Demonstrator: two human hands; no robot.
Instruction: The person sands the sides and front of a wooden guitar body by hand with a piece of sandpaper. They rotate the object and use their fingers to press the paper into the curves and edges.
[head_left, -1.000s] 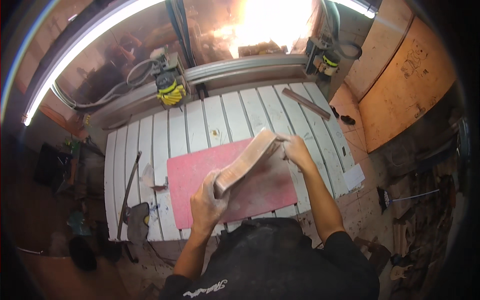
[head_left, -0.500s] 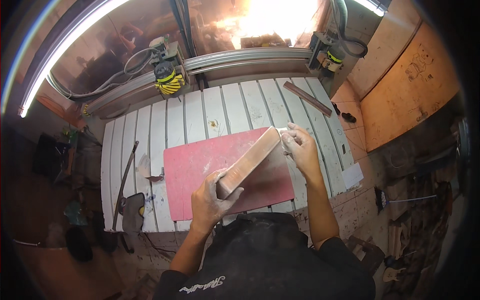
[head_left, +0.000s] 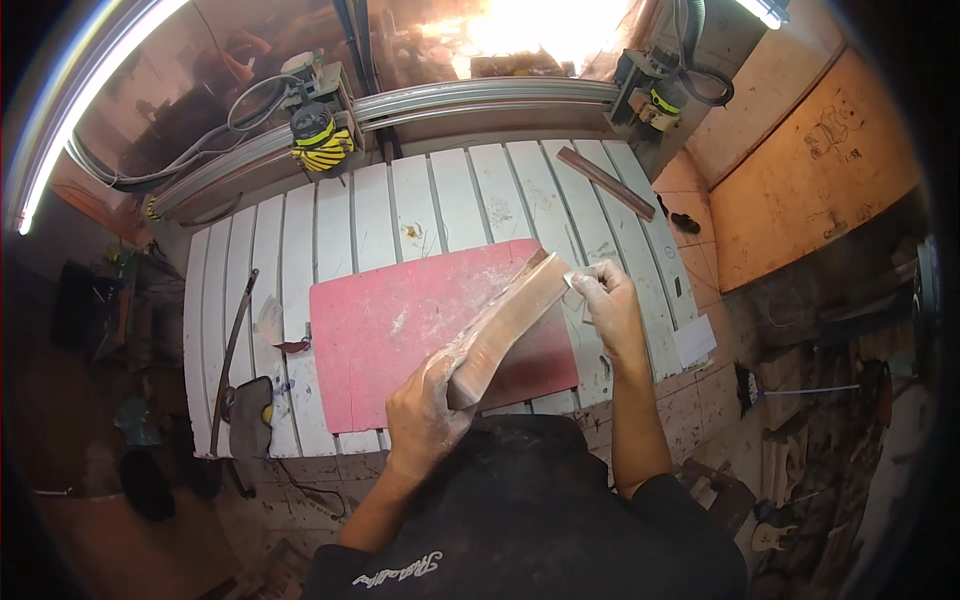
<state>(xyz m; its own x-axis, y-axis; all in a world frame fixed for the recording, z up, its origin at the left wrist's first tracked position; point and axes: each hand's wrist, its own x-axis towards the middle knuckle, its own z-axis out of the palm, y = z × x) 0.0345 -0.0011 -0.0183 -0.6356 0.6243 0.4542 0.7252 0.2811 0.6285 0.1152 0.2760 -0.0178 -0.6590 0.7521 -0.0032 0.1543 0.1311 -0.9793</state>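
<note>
My left hand, dusted white, grips the near end of a long wooden block. The block is pale brown with whitish dust along its edges, and it slants up and to the right above a pink-red board. At the block's far end, my right hand pinches a small, thin whitish piece, perhaps folded sandpaper, between thumb and fingers. That piece is at or close to the block's end; whether it touches cannot be made out. White dust lies on the board.
The board lies on a white slatted table. A dark wooden strip rests at its far right, a paper sheet at the right edge. To the left are a long dark metal bar and a grey pad-like object. A machine rail spans the back.
The block has rolled in my left hand, so a dusty side now shows. My right hand has shifted slightly right and down with the thin piece. The whole view has tilted a little.
</note>
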